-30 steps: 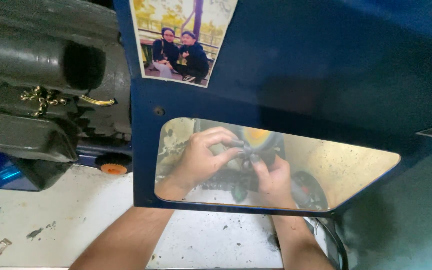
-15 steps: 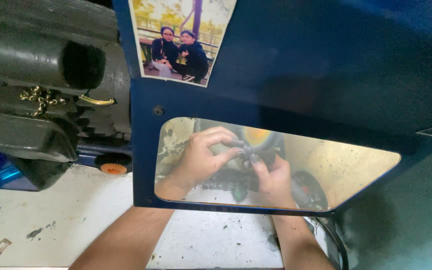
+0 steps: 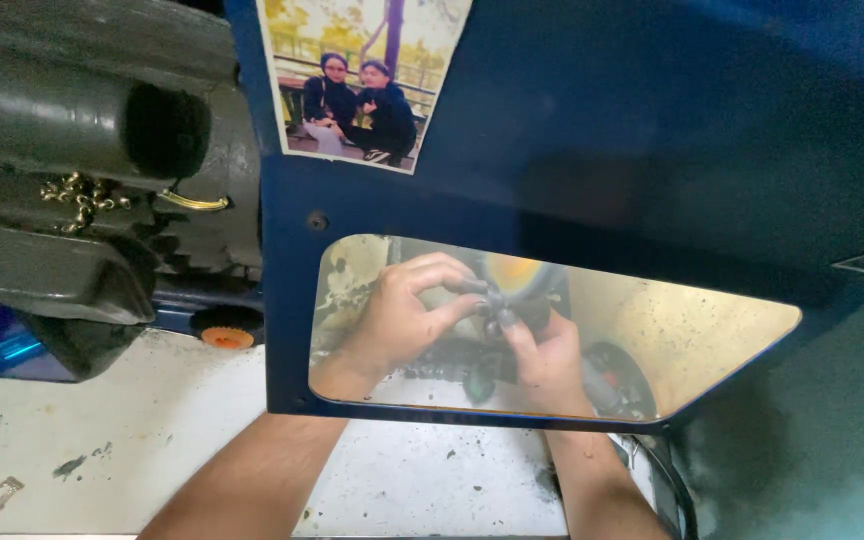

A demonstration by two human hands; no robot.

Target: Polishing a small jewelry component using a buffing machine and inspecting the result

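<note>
— Nearest first, then: what do you see at the bottom edge?

— Two bare forearms rising from below over a pale, scuffed floor [image 3: 422, 480], both passing behind the lower rim of a dark blue panel [image 3: 592, 150].

— And the hands themselves?

— Seen only through a rounded window [image 3: 692, 330] cut in that panel. The left hand [image 3: 397, 320] comes in from the left, its fingers curled and closed round a small dark knobbed part [image 3: 497, 305]. The right hand [image 3: 550, 362] sits just below and to the right, its fingers pinched up onto the same part from beneath.

— So which hand is closer to it?

— Both touch it. The part lies between them, at the fingertips, right of the left palm and above the right one. Whether it has a long axis I cannot tell; it is too small and half covered.

— Beyond the hands?

— An orange-lit round opening [image 3: 514, 272] just behind the part, and dark mechanism [image 3: 612, 375] low to the right.

— Farther off?

— A photograph [image 3: 362, 85] stuck to the panel's top, and at the left a grey-green machine body [image 3: 62, 120] with a brass fitting [image 3: 77, 195], an orange wheel [image 3: 227, 335] under it.
</note>
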